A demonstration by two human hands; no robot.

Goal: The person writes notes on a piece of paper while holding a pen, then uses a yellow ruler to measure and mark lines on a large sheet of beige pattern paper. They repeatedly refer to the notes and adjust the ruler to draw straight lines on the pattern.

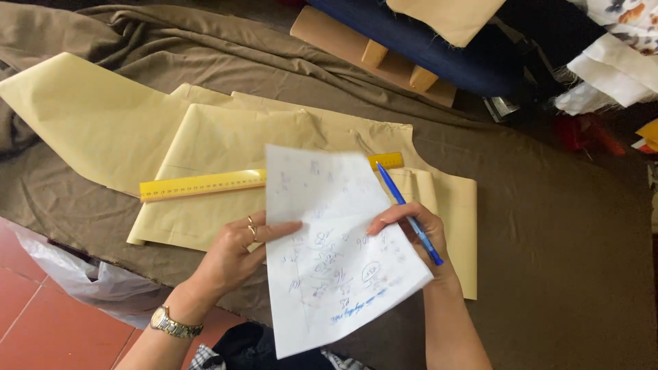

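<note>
A white sheet of paper (329, 240) with blue handwriting is held up in front of me by both hands. My left hand (236, 255), with rings and a wristwatch, grips its left edge. My right hand (415, 229) pinches its right edge and also holds a blue pen (410, 214), tip pointing up and away. Under the paper lie pale yellow pattern sheets (205, 137) spread on brown fabric (562, 226). A yellow ruler (202, 185) lies across the pattern sheets, its middle hidden behind the paper.
Dark blue cloth (439, 48) and a wooden frame (373, 51) sit at the far edge. White and floral fabrics (617, 55) pile at the top right. A clear plastic bag (82, 274) hangs at the near left over red floor tiles (41, 322).
</note>
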